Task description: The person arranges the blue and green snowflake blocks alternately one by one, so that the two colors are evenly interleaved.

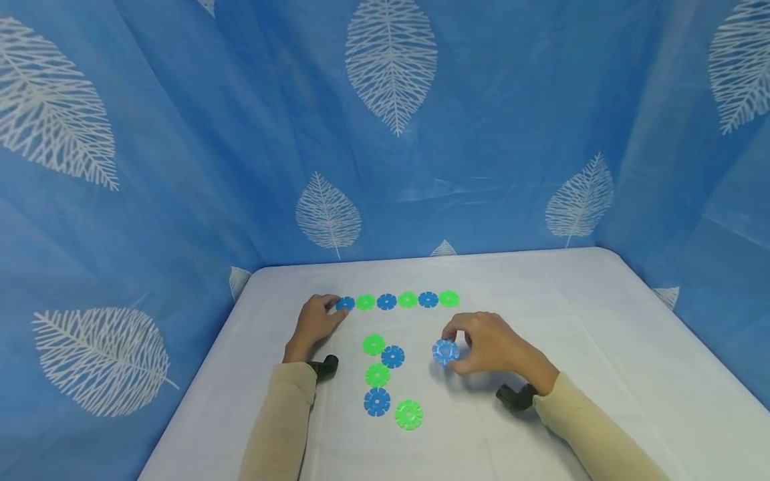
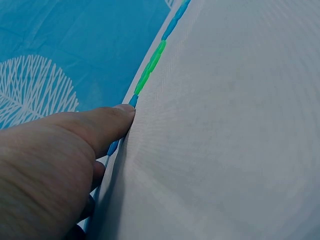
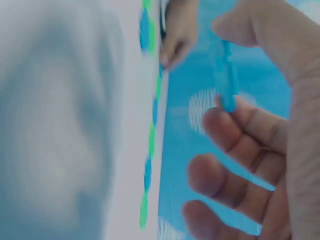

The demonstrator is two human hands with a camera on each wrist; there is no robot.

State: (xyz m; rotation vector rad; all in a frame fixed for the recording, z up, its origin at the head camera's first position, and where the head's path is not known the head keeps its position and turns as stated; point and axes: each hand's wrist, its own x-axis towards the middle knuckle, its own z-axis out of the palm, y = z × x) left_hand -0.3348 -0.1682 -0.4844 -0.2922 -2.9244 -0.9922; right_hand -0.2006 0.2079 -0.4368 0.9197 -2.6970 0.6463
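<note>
My right hand (image 1: 494, 342) pinches a blue notched plastic disc (image 1: 446, 351) between thumb and fingers, to the right of the loose discs. Seen edge-on in the right wrist view, that blue disc (image 3: 226, 75) is gripped by its rim while the other fingers are loosely bent. At the left end of a straight row of alternating blue and green discs, my left hand (image 1: 315, 321) holds the end blue disc (image 1: 345, 304) by its edge. In the left wrist view the thumb lies against this disc, hiding part of it; a green disc (image 2: 150, 67) follows beyond it.
The row ends at the right with a green disc (image 1: 448, 298). Nearer me lie several loose discs, among them a blue one (image 1: 393, 357) touching or close to its green neighbours, and a separate green one (image 1: 409, 415). A blue leaf-patterned curtain (image 1: 469, 133) surrounds the white table (image 1: 541, 294).
</note>
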